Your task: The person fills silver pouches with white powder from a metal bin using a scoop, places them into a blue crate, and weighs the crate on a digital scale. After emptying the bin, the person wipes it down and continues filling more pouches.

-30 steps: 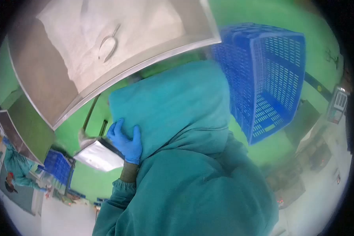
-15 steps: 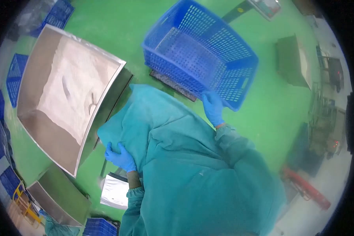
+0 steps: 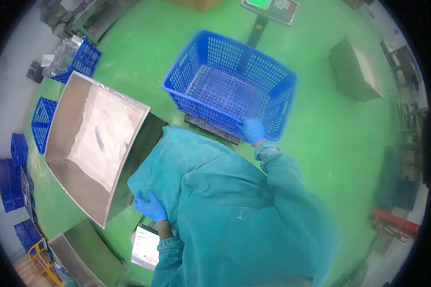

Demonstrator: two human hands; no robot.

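Observation:
My right hand (image 3: 252,129), in a blue glove, grips the near rim of a blue perforated plastic crate (image 3: 225,116). The crate holds no goods and rests on a dark scale platform (image 3: 210,130). My left hand (image 3: 151,206), also gloved, has its fingers apart against the green gown (image 3: 191,162) over my leg; nothing shows in it. Left of my leg stands a steel bin (image 3: 72,167) with white powder (image 3: 107,129) inside. A dent marks the powder's surface.
The scale's display (image 3: 273,8) stands on a post behind the crate. Another steel bin (image 3: 352,67) with powder is at the right. Near my left forearm lies a white packet-like object (image 3: 146,246). More blue crates (image 3: 44,122) line the left side, and a steel bin (image 3: 81,248) sits lower left.
The view has shifted, so the crate and scale display appear lower. My right hand stays on the crate rim and my left hand by my leg. The scoop seen in the powder no longer shows.

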